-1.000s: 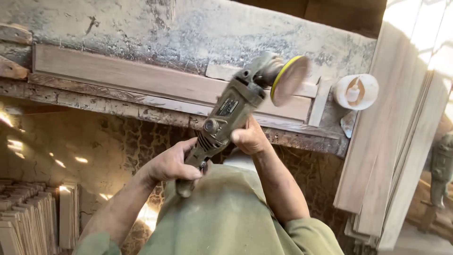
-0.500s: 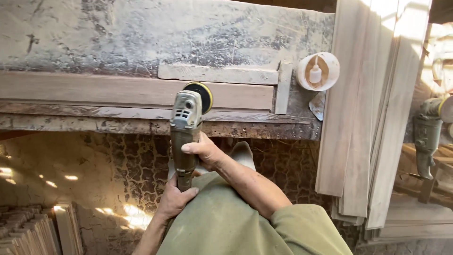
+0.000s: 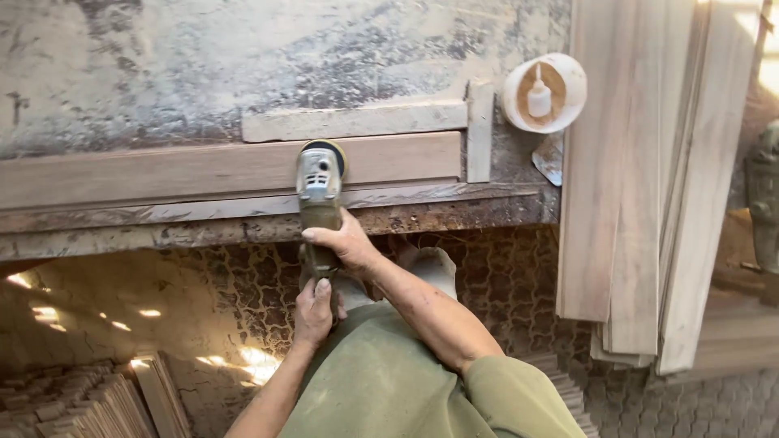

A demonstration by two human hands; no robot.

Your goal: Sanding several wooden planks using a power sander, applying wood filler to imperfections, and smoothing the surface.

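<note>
We see the right hand (image 3: 345,241) wrapped round the body of the disc sander (image 3: 319,199), and the left hand (image 3: 314,312) closed on its rear handle, nearer us; the sanding pad rests on the long wooden board (image 3: 195,170) lying across the dusty tabletop (image 3: 162,65). Far right sits a white round container (image 3: 545,92); planks (image 3: 641,178) lean just beside it.

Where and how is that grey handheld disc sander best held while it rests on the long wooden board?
The grey handheld disc sander has a long slim body pointing back from the long wooden board. Grip it from the near side, as here: the right hand wraps the body close behind the head, and the left hand takes the rear end, probably steadying it.
</note>
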